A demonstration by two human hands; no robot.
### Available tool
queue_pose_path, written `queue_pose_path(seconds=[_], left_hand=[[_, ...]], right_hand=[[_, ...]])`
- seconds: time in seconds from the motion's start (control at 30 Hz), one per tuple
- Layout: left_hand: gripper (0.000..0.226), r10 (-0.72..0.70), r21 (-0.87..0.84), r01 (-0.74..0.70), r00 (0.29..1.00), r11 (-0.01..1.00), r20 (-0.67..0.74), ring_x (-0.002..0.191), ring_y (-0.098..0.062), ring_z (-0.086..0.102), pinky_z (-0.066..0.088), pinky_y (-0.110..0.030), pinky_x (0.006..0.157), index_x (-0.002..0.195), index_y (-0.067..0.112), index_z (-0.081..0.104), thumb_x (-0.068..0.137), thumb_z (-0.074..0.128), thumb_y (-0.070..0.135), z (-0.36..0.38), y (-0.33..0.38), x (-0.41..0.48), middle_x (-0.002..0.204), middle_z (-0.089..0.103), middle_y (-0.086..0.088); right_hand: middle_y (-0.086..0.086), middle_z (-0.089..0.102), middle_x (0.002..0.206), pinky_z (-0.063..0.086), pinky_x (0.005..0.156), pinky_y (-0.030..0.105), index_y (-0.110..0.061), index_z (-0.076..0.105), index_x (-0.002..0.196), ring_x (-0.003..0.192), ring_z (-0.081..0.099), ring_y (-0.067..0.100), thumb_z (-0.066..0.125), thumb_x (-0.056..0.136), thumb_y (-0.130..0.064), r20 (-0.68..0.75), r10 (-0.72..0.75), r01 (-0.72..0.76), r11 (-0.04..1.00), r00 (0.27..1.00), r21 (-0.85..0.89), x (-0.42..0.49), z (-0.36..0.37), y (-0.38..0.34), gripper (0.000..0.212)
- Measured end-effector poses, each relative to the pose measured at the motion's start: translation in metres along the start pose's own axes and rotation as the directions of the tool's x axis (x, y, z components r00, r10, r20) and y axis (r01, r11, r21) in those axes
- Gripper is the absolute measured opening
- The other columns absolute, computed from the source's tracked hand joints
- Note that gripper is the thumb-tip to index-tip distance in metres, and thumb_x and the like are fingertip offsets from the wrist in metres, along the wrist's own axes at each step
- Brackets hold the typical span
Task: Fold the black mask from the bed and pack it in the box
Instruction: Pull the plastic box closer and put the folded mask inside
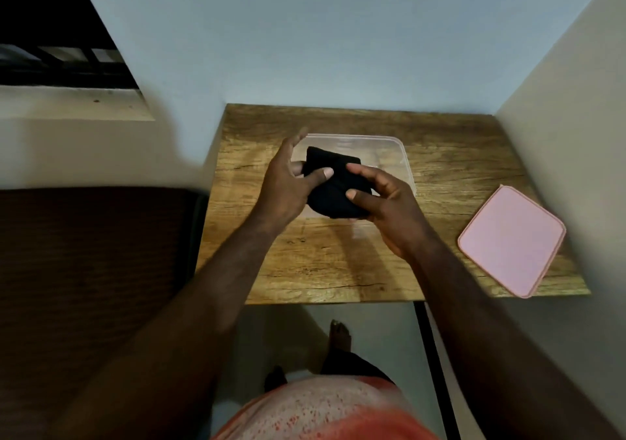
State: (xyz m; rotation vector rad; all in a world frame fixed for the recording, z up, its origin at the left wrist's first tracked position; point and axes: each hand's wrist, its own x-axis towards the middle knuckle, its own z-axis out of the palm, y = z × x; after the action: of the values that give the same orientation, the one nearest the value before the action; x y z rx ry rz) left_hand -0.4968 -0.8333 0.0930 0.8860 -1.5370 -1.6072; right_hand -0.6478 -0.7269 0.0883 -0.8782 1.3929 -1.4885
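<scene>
Mask (333, 185) x1 in L hand (284, 188), R hand (389, 209); prob. over box (401, 148) x1

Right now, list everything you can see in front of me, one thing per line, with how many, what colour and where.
black mask: one, black, folded, held in both hands at the box opening
plastic box: one, clear, open, middle of the table
lid: one, pink, flat on the table's right near corner
table: one, wood-grain brown, against the walls
bed: one, dark brown, left of the table
window: one, dark, upper left
left hand: one, thumb on the mask's left side
right hand: one, fingers curled round the mask's right side
bare foot: one plainly seen, on the floor below the table
</scene>
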Motion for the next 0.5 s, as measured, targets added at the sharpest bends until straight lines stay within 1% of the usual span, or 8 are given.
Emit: queue_pose_path(seconds=[0.07, 0.17, 0.2, 0.27, 0.33, 0.4, 0.47, 0.5], left_hand=[[0.064, 0.029, 0.015, -0.029, 0.999, 0.999, -0.014, 0.103, -0.016, 0.068, 0.06, -0.033, 0.077, 0.141, 0.03, 0.042, 0.087, 0.07, 0.011, -0.001, 0.004, 0.016, 0.112, 0.07, -0.008], [0.044, 0.06, 0.127, -0.05, 0.995, 0.991, -0.079, 0.109, -0.016, 0.064, 0.06, -0.034, 0.079, 0.131, 0.021, 0.058, 0.089, 0.067, 0.013, -0.006, 0.001, 0.037, 0.116, 0.067, -0.007], [0.036, 0.069, 0.185, -0.045, 0.99, 0.982, -0.126, 0.105, -0.017, 0.065, 0.06, -0.029, 0.073, 0.126, 0.018, 0.062, 0.09, 0.067, 0.016, -0.008, -0.003, 0.043, 0.115, 0.067, -0.007], [0.029, 0.112, 0.364, -0.01, 0.959, 0.932, -0.261, 0.094, -0.017, 0.066, 0.052, -0.016, 0.062, 0.118, 0.014, 0.066, 0.09, 0.066, 0.022, -0.013, -0.014, 0.053, 0.11, 0.069, -0.004], [0.03, 0.15, 0.523, 0.057, 0.926, 0.851, -0.345, 0.096, -0.017, 0.063, 0.048, -0.021, 0.07, 0.116, 0.013, 0.065, 0.09, 0.065, 0.026, -0.018, -0.028, 0.058, 0.11, 0.068, -0.004], [0.032, 0.098, 0.544, 0.125, 0.927, 0.83, -0.363, 0.099, -0.019, 0.061, 0.047, -0.028, 0.078, 0.118, 0.011, 0.062, 0.09, 0.064, 0.028, -0.021, -0.044, 0.058, 0.112, 0.066, -0.007], [0.031, 0.032, 0.531, 0.17, 0.937, 0.83, -0.349, 0.091, -0.017, 0.06, 0.045, -0.028, 0.075, 0.116, 0.009, 0.064, 0.091, 0.063, 0.028, -0.023, -0.056, 0.056, 0.107, 0.067, -0.008], [0.029, 0.01, 0.52, 0.178, 0.941, 0.836, -0.338, 0.087, -0.017, 0.061, 0.046, -0.028, 0.073, 0.114, 0.01, 0.065, 0.092, 0.062, 0.028, -0.024, -0.06, 0.056, 0.101, 0.068, -0.007]], right_hand=[[0.003, 0.064, 0.124, 0.058, 0.07, 0.035, -0.017, 0.063, 0.126, 0.106, 0.068, 0.026, 0.068, 0.087, -0.001, 0.008, 0.036, -0.035, 0.998, 0.999, -0.048, 0.02, 0.0, -0.009, 0.043], [0.004, 0.064, 0.125, 0.06, 0.077, 0.042, -0.018, 0.065, 0.123, 0.108, 0.067, 0.026, 0.07, 0.085, 0.0, -0.021, 0.055, -0.057, 0.993, 0.998, -0.104, 0.045, 0.0, -0.01, 0.043], [0.003, 0.064, 0.124, 0.06, 0.08, 0.043, -0.019, 0.066, 0.122, 0.11, 0.066, 0.025, 0.071, 0.084, 0.001, -0.035, 0.061, -0.065, 0.989, 0.998, -0.131, 0.052, -0.001, -0.009, 0.043], [0.0, 0.064, 0.123, 0.06, 0.084, 0.041, -0.02, 0.066, 0.122, 0.11, 0.065, 0.022, 0.07, 0.084, 0.002, -0.049, 0.054, -0.065, 0.969, 0.997, -0.24, 0.063, -0.004, -0.005, 0.044], [-0.002, 0.063, 0.126, 0.059, 0.087, 0.036, -0.019, 0.065, 0.124, 0.111, 0.063, 0.019, 0.069, 0.085, 0.002, -0.027, 0.031, -0.039, 0.919, 0.999, -0.392, 0.074, -0.005, -0.002, 0.045], [0.002, 0.061, 0.13, 0.056, 0.093, 0.035, -0.016, 0.065, 0.126, 0.116, 0.06, 0.019, 0.069, 0.085, 0.002, 0.007, 0.026, -0.019, 0.851, 1.0, -0.524, 0.083, -0.003, 0.002, 0.045], [0.003, 0.062, 0.131, 0.053, 0.098, 0.037, -0.015, 0.064, 0.126, 0.118, 0.059, 0.019, 0.069, 0.085, 0.001, 0.03, 0.029, -0.005, 0.8, 0.999, -0.599, 0.092, -0.001, 0.006, 0.045], [0.002, 0.063, 0.129, 0.053, 0.097, 0.036, -0.015, 0.065, 0.126, 0.117, 0.059, 0.018, 0.069, 0.085, 0.001, 0.041, 0.032, -0.002, 0.807, 0.999, -0.591, 0.096, 0.0, 0.007, 0.045]])
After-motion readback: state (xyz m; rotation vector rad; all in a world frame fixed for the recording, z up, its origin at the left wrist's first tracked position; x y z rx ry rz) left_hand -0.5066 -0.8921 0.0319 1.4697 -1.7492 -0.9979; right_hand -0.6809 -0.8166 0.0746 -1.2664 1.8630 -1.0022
